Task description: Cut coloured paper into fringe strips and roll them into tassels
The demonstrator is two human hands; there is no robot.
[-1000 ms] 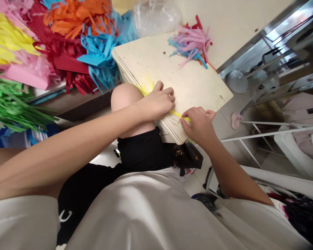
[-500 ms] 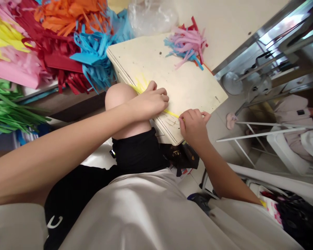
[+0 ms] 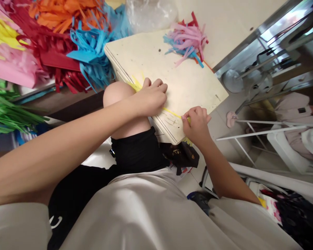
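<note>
A narrow yellow strip [image 3: 172,113] runs between my two hands along the near side of a cream-coloured board [image 3: 187,83]. My left hand [image 3: 152,98] rests on the board with fingers curled over the strip, hiding part of it. Beyond that hand, the fringed yellow ends [image 3: 136,82] fan out near my knee. The end of the strip on the other side is pinched in my right hand [image 3: 197,124], close to the board's near right corner. Between the hands the strip looks straight and taut.
Fringed bundles in red [image 3: 56,55], blue [image 3: 94,52], orange [image 3: 67,15] and green [image 3: 10,104] are heaped at left. A pink, blue and red tassel [image 3: 189,38] lies on the board's far side, near a clear plastic bag [image 3: 151,15]. White metal bars [image 3: 263,128] stand at right.
My right hand has shifted slightly to the right and down with the strip's end, turning a little. My left hand stays nearly in place on the strip.
</note>
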